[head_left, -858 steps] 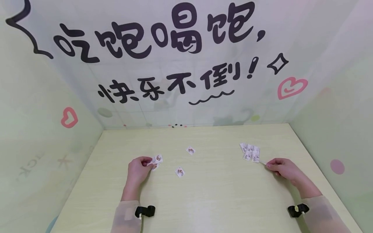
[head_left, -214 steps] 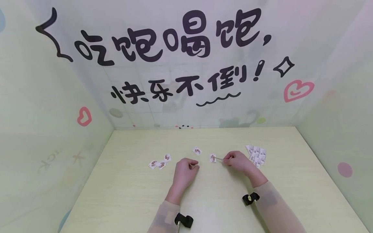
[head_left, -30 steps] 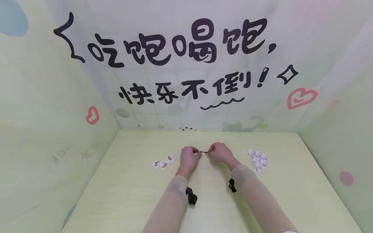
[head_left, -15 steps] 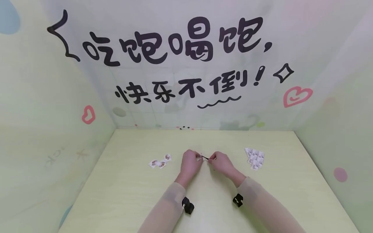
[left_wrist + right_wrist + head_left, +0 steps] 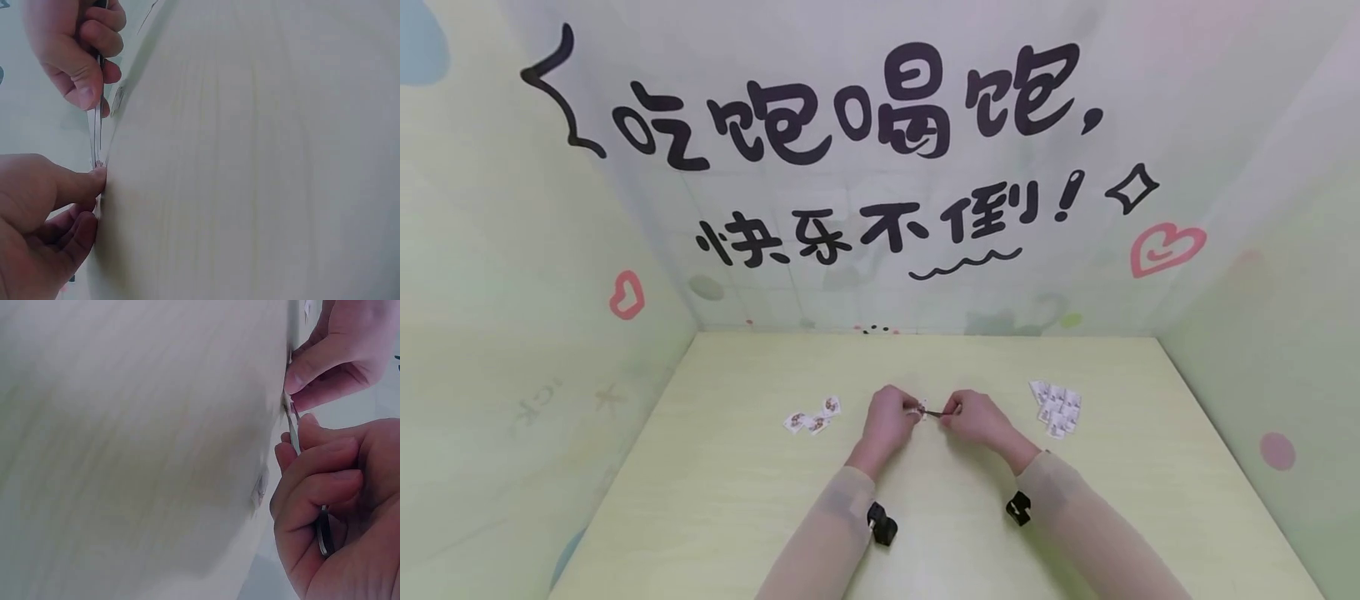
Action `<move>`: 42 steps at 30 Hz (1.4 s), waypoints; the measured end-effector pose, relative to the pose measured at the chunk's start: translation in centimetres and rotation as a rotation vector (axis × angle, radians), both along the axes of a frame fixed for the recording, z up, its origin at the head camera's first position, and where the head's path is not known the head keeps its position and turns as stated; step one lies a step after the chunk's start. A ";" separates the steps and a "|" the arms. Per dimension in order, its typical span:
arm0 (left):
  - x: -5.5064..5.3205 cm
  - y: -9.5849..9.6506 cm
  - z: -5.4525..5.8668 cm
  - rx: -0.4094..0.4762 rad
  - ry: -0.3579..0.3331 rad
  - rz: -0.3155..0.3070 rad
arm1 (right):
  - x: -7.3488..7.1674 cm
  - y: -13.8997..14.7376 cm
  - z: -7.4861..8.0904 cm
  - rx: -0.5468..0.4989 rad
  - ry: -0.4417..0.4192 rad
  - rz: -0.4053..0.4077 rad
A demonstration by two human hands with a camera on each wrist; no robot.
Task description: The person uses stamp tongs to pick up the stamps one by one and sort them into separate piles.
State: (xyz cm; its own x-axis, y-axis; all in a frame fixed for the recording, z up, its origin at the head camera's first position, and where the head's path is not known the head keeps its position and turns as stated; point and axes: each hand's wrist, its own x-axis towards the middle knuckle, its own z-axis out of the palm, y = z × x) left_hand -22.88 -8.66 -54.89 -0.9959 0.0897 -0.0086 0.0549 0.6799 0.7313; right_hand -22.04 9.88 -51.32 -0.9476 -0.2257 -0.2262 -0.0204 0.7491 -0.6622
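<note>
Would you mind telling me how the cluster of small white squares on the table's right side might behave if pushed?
The small white squares would probably slide rather than roll, as they lie flat on the table. They look thin, so each is likely light and perhaps easily bent. Pushing one may shift its neighbours, since they sit bunched together.

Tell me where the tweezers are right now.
In the head view, the tweezers are between the left cluster of cards and the right cluster of cards, gripped in the right hand, tips at the left hand.
</note>
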 end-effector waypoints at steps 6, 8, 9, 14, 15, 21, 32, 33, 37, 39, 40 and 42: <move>-0.1 0.0 -0.5 0.022 -0.007 -0.015 | 0.1 0.3 -0.5 0.027 0.006 -0.002; 0.0 0.0 -0.5 0.031 -0.019 -0.008 | 0.1 0.2 -0.6 0.031 0.002 -0.003; 0.0 0.0 -0.5 0.034 -0.021 -0.005 | 0.1 0.2 -0.7 0.029 0.001 -0.003; 0.1 0.0 -0.5 0.042 -0.026 0.004 | 0.2 0.2 -0.9 0.020 0.011 -0.006; 0.1 0.0 -0.5 0.044 -0.024 0.004 | 0.2 0.2 -1.0 0.015 0.012 -0.009; 0.2 -0.1 -0.4 0.062 -0.020 0.018 | 0.3 0.2 -1.5 -0.020 0.001 -0.034; -0.2 -0.1 -0.4 0.077 -0.028 0.034 | 0.1 0.4 -1.4 -0.045 0.012 -0.023; -0.2 -0.1 -0.5 0.078 -0.027 0.037 | 0.1 0.4 -1.4 -0.049 0.010 -0.024; -0.1 -0.1 -0.6 0.097 -0.015 0.053 | 0.0 0.5 -1.5 -0.070 0.004 -0.028; 0.0 0.0 -0.8 0.114 0.010 0.065 | 0.0 0.7 -1.6 -0.086 0.001 -0.032; 0.0 0.0 -0.9 0.126 0.021 0.072 | 0.0 0.7 -1.7 -0.092 0.000 -0.035; 0.2 0.2 -1.1 0.146 0.052 0.085 | 0.1 1.0 -1.8 -0.117 -0.003 -0.044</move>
